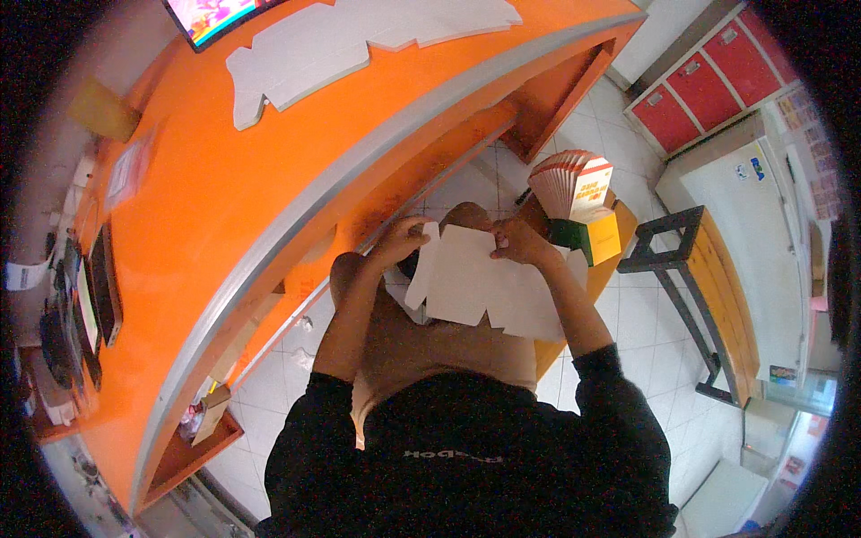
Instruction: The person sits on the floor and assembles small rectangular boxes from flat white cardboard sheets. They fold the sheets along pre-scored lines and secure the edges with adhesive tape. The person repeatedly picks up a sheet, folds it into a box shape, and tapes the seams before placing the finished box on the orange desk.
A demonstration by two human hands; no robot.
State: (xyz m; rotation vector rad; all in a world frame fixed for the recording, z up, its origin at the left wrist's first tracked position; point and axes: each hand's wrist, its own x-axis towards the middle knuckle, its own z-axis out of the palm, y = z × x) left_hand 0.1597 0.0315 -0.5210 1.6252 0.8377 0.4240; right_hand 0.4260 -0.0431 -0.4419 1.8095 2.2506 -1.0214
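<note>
Across my lap lies a white, die-cut cardboard box blank (pixel 475 278) with notched edges, its plain side up. My left hand (pixel 401 240) pinches the narrow flap along its left side, which stands bent up from the main panel. At the far edge, my right hand (pixel 523 244) is closed on the card, thumb and fingers curled over it. A fanned row of printed cartons (pixel 574 184) stands to the right of my right hand. Under the row sit a yellow box (pixel 604 237) and a dark green box (pixel 569 235), partly behind my forearm.
An orange counter (pixel 206 206) with a grey curved edge runs along my left, bearing stacked white blanks (pixel 305 67) and a screen (pixel 215 13). To the right are a wooden bench (pixel 722 305) with a black metal frame, a white fridge (pixel 731 188) and red cabinets (pixel 704 90).
</note>
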